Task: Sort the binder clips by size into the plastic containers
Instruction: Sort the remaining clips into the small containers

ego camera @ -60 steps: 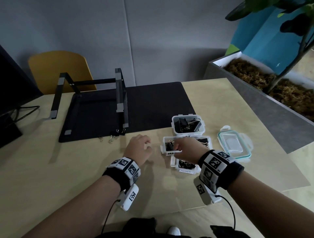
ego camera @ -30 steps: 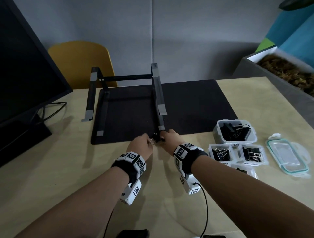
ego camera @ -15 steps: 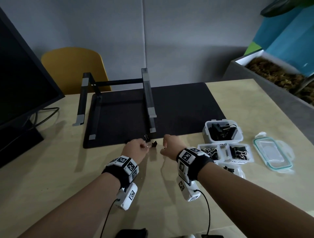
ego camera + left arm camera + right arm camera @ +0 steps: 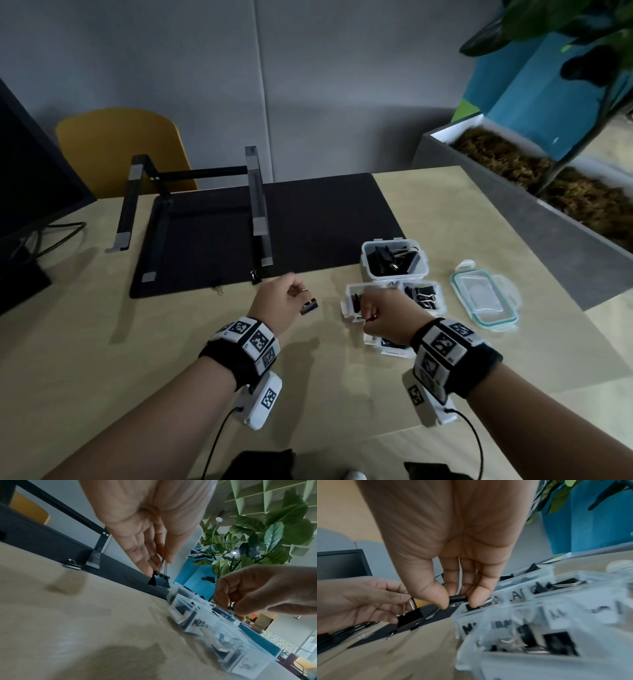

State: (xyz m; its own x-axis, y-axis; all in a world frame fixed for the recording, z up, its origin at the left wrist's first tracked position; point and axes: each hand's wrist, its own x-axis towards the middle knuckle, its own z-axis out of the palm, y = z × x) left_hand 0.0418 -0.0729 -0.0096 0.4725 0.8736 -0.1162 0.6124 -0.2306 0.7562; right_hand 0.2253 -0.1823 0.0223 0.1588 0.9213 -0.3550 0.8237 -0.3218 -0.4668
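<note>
left hand (image 4: 281, 300) pinches a binder clip (image 4: 309, 306) by its wire handles | right hand (image 4: 386, 317) pinches a small clip (image 4: 458, 599) over the medium container (image 4: 352, 303) | loose lid (image 4: 484, 297) on surface (image 4: 102, 342) right of containers | laptop stand (image 4: 191, 202) behind

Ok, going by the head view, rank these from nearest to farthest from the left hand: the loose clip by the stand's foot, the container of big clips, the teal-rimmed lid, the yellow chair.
From the left hand:
1. Loose clip, just beyond it on the mat's near edge.
2. Container of big clips, to the right and farther back.
3. Teal-rimmed lid, far right on the table.
4. Yellow chair, behind the table, back left.
</note>
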